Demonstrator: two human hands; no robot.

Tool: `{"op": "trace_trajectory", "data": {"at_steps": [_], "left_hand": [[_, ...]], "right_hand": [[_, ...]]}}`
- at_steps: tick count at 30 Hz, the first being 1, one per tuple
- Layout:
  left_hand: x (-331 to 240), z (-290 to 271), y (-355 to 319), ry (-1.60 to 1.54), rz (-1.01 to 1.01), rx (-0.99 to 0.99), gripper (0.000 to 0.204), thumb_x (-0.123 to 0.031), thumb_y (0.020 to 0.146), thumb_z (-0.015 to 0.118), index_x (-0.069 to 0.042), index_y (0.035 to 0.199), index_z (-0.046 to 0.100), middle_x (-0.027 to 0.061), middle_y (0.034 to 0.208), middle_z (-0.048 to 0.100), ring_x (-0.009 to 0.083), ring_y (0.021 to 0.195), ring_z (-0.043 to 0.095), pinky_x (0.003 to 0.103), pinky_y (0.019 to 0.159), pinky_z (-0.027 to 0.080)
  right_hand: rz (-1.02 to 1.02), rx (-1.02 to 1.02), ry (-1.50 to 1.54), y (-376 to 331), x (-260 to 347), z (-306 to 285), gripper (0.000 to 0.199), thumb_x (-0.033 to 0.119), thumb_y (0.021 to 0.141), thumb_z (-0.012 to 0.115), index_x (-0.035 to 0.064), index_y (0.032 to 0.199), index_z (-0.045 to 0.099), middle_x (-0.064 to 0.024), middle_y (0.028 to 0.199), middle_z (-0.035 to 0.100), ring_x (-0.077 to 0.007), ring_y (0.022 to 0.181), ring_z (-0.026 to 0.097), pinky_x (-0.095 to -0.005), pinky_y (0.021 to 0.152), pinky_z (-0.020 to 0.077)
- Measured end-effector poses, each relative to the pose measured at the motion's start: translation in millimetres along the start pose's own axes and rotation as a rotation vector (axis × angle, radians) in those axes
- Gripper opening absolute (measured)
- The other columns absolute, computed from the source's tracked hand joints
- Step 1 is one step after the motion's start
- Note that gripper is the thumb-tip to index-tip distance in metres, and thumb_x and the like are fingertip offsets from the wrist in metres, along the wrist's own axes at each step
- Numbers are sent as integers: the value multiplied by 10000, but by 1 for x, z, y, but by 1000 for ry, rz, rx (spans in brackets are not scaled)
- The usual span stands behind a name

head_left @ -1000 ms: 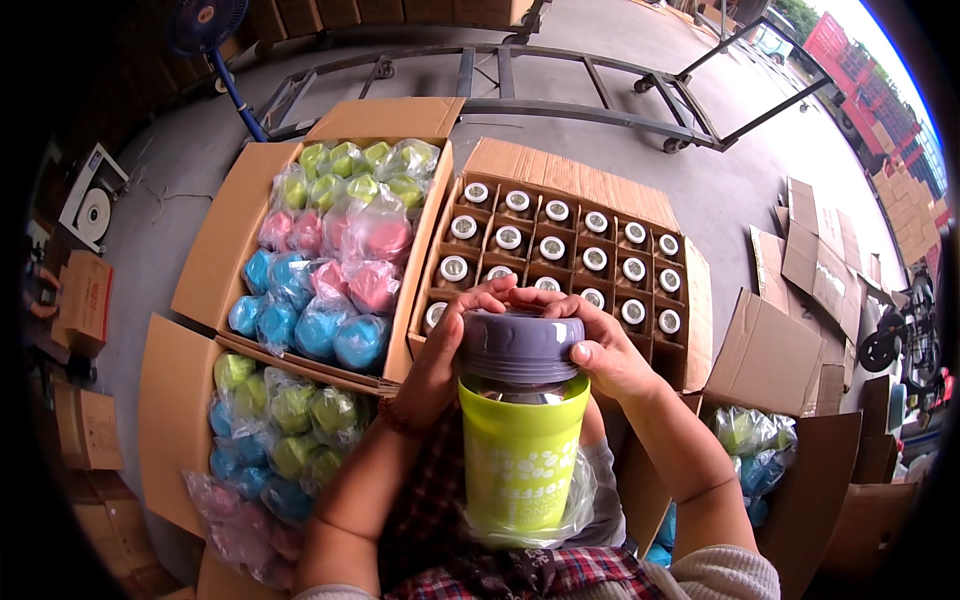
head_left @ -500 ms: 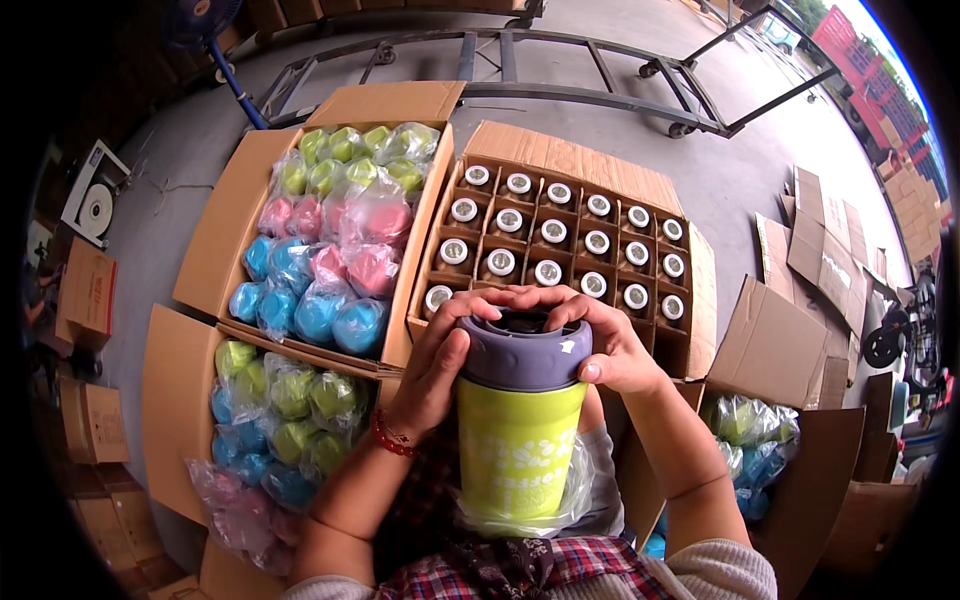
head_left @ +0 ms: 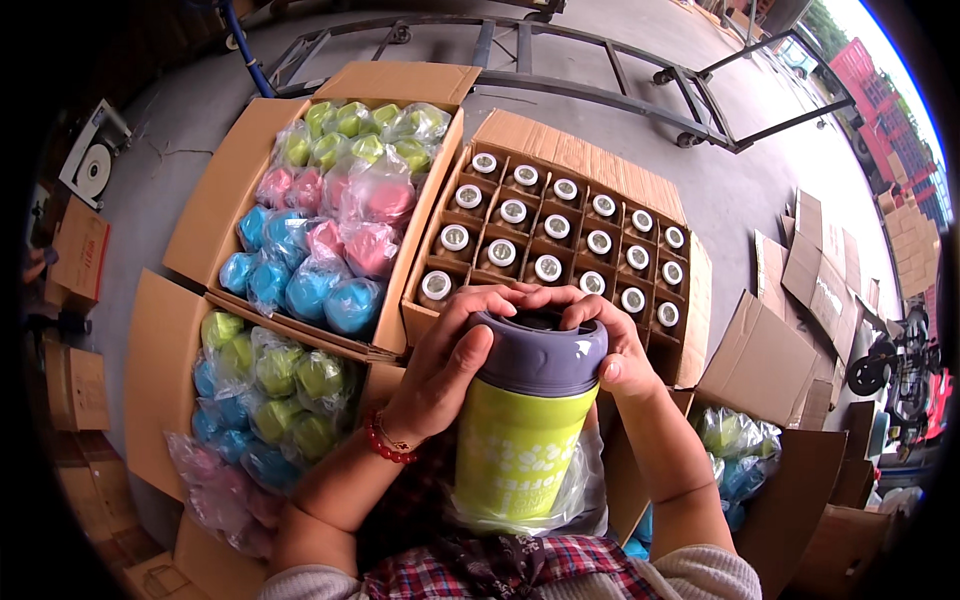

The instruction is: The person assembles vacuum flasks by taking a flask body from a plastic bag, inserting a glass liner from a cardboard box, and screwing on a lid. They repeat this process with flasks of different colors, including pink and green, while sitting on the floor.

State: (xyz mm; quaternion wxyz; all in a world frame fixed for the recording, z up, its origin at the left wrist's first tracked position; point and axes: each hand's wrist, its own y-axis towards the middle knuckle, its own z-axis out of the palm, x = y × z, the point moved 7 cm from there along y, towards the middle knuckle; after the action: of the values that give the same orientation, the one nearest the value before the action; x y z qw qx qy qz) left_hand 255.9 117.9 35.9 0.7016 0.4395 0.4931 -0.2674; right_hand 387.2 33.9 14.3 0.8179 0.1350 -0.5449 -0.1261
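In front of my chest stands a lime-green travel cup (head_left: pixel 520 450) with pale printing. A grey-purple lid ring (head_left: pixel 540 358) with a dark middle tops it. My left hand (head_left: pixel 450 355) wraps the ring's left side, a red bead bracelet at its wrist. On the opposite side my right hand (head_left: pixel 615 345) grips the ring, thumb against its edge, fingertips curled over the top. Clear plastic wrapping (head_left: pixel 572 500) bunches around the cup's base. Just beyond the hands is a carton with cardboard dividers (head_left: pixel 575 135), holding bottles with white-rimmed tops (head_left: pixel 547 268).
Left of it, an open carton (head_left: pixel 215 190) holds bagged green, pink and blue cups (head_left: pixel 352 305). A second such carton (head_left: pixel 160 370) sits nearer. More bagged cups (head_left: pixel 740 445) lie at right, by flattened cardboard (head_left: pixel 760 350). A metal trolley frame (head_left: pixel 560 85) crosses the far floor.
The view has tilted slightly, so the surroundings sit a little rotated. Both hands stay on the lid ring, and the cup leans slightly more to the right.
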Motion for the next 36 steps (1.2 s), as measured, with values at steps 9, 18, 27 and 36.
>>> {"op": "trace_trajectory", "data": {"at_steps": [9, 18, 27, 36], "left_hand": [[11, -34, -4, 165, -126, -57, 414, -297, 1041, 370, 5, 1280, 522, 121, 1305, 517, 223, 1238, 474, 335, 1039, 364], [-41, 37, 36, 489, 126, 187, 186, -219, 922, 605, -53, 975, 671, 96, 1040, 657, 244, 1077, 576, 384, 962, 400], [-15, 0, 23, 273, 131, 6, 535, -472, 965, 488, -2, 1219, 528, 128, 1186, 586, 245, 1072, 572, 352, 929, 437], [38, -24, -17, -737, -221, 66, 247, -227, 984, 528, -73, 1153, 622, 50, 1212, 599, 210, 1157, 525, 407, 1053, 362]], "right_hand": [[50, -20, -1254, 21, 61, 47, 529, 478, 780, 723, -20, 940, 642, -140, 952, 687, -274, 926, 629, -401, 911, 439], [336, -408, 521, -19, -35, -27, 416, 385, 1001, 424, 29, 1126, 599, -84, 1013, 648, -167, 944, 602, -310, 865, 471], [291, -520, -138, 16, 13, -5, 467, 400, 980, 438, -14, 1098, 619, -155, 983, 668, -273, 968, 639, -371, 880, 486], [388, -362, -666, -28, 43, 21, 683, 555, 946, 420, -81, 1140, 575, -189, 1057, 642, -262, 972, 629, -361, 899, 478]]}}
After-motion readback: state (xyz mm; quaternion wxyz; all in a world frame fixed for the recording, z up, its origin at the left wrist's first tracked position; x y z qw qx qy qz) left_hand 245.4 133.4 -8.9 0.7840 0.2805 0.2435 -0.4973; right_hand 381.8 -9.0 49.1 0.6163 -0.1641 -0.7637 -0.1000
